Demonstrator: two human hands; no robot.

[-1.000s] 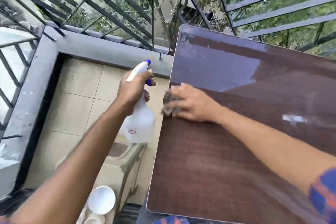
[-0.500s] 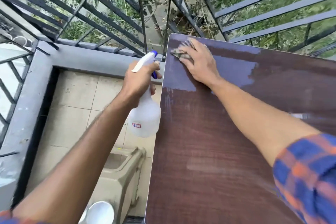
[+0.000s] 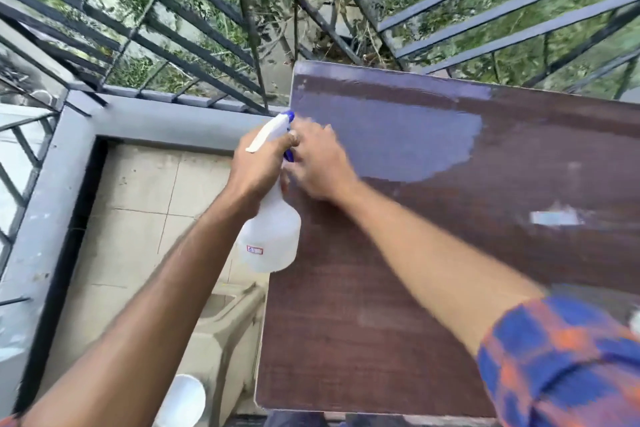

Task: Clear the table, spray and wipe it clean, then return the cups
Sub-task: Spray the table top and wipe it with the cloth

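Note:
My left hand (image 3: 259, 166) grips the neck of a white spray bottle (image 3: 273, 239) with a blue nozzle, held just off the left edge of the dark brown table (image 3: 381, 322). My right hand (image 3: 320, 163) lies blurred on the tabletop at that left edge, right beside the bottle's head. No cloth shows under it in this frame. A pale wet patch (image 3: 398, 142) covers the far left part of the table. A white cup (image 3: 183, 402) sits low at the bottom left, off the table.
A beige plastic seat (image 3: 228, 315) stands beside the table's left edge, above a tiled balcony floor (image 3: 138, 236). A grey ledge (image 3: 173, 125) and dark metal railings (image 3: 207, 55) close in the far and left sides. A small pale smear (image 3: 554, 218) marks the table's right part.
My right hand slid from the table's far left corner back toward me along the left edge, after first pushing the cloth away. The left hand kept the bottle in about the same place.

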